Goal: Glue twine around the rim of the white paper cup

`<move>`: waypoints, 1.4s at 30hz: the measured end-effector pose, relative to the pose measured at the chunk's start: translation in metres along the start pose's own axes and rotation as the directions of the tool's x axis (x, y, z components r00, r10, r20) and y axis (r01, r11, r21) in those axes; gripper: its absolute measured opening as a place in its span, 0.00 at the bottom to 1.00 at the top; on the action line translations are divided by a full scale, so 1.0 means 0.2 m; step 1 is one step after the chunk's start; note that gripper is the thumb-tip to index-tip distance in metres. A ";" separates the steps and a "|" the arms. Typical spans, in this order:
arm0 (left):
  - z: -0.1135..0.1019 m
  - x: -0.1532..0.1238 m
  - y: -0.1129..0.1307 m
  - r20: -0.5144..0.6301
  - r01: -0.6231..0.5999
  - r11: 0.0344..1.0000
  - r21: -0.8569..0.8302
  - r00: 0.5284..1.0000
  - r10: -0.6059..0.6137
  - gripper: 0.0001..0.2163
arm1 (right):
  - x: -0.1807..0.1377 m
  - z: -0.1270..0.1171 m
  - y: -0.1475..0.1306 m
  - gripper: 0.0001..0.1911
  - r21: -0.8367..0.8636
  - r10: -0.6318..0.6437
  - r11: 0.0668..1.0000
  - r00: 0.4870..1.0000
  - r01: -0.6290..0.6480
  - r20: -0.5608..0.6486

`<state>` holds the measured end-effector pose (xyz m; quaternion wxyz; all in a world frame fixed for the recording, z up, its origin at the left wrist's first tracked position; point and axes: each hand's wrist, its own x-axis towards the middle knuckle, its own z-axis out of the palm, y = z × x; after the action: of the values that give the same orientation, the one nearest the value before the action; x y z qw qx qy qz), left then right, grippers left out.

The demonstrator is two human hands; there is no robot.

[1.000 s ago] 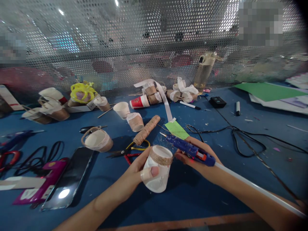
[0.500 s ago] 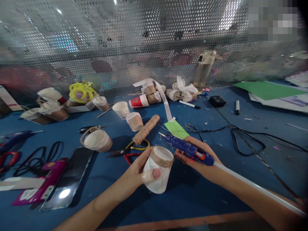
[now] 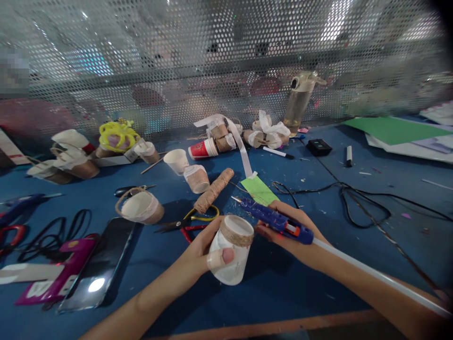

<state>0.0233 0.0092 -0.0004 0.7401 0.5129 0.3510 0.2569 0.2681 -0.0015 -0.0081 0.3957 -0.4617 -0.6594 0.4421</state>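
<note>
My left hand (image 3: 202, 250) grips a white paper cup (image 3: 231, 252) whose rim is wrapped in brown twine; a plaster covers the thumb. My right hand (image 3: 293, 231) is closed round a blue glue gun (image 3: 274, 220) with a white glue stick (image 3: 371, 271) running out of its back. The gun's metal tip points up and left, just past the cup's rim. A spool of brown twine (image 3: 214, 190) lies on the blue table (image 3: 318, 189) just beyond the cup, with scissors (image 3: 187, 221) beside it.
Several twine-wrapped cups (image 3: 139, 207) lie about the table's middle and back left. A phone (image 3: 97, 264) and a magenta case (image 3: 58, 278) lie at the left. Black cables (image 3: 354, 198) cross the right side. A perforated metal screen (image 3: 226, 71) closes the back; a bottle (image 3: 299, 101) stands against it.
Both hands, the cup and the glue gun have hardly moved. The view has drifted slightly, nothing was let go or picked up.
</note>
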 end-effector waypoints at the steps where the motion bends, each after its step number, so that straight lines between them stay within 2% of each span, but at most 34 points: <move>1: 0.00 0.00 0.00 -0.003 0.003 1.000 -0.007 1.000 -0.003 0.25 | 0.00 0.00 0.00 0.07 -0.001 -0.003 1.000 1.000 0.003 -0.001; 18: 0.01 0.00 0.03 0.045 0.030 1.000 0.002 0.999 -0.030 0.26 | 0.00 0.00 -0.02 0.07 -0.037 0.009 0.999 1.000 -0.009 0.013; 24: 0.02 0.00 0.05 0.099 0.061 0.998 0.013 0.993 -0.062 0.26 | -0.01 -0.01 -0.04 0.08 -0.093 -0.059 0.994 0.998 0.062 0.035; 42: 0.03 0.00 0.05 0.086 0.055 0.998 0.008 0.995 -0.055 0.26 | 0.00 -0.01 -0.05 0.08 -0.115 -0.085 0.989 0.994 0.092 0.064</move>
<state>0.0271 0.0092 0.0100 0.7598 0.5159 0.3335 0.2129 0.2674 -0.0027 0.0021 0.3676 -0.4411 -0.7156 0.3978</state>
